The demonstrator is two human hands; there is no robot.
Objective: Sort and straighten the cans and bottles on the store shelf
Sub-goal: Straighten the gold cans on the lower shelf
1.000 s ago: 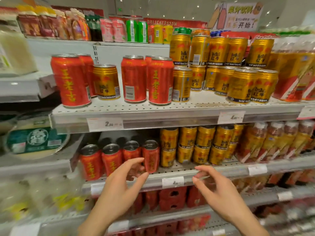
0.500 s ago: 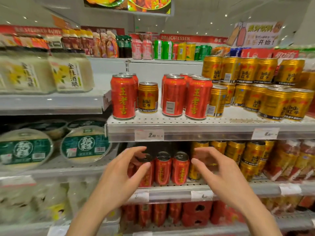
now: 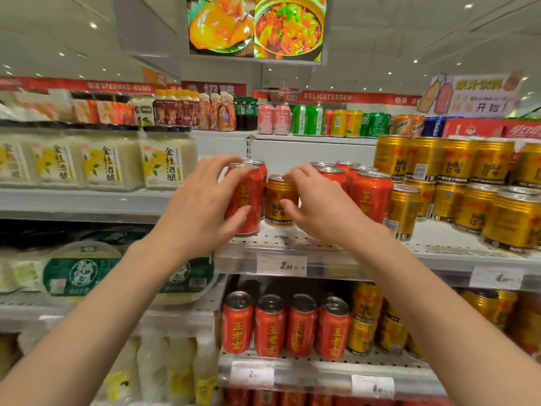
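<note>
Shelving of white perforated metal fills the view, its right end and lower tiers cut off by the frame and partly covered by both forearms. Gold ribbed energy-drink cans, stacked two high, crowd the right part of the middle shelf up to its front edge and run out of view at the right. A cluster of tall red herbal-tea cans stands left of them, the rear ones hidden behind the front can and the right hand. On the shelf below, a row of four red cans stands at the front edge, with dark room above their tops. At the middle shelf's left end a tall red can with yellow characters stands upright near the front edge; a second red can behind it shows only its rim. The left hand curls around this front can, fingers over its top rim and thumb low on its face. Just beside it on the right, touching or nearly so, stands one short gold can alone among the reds. The right hand pinches it, fingertips on its lid and thumb against its side, covering its right half. Bare shelf shows in front of that can, above the white price tag, whose print is blurred.
</note>
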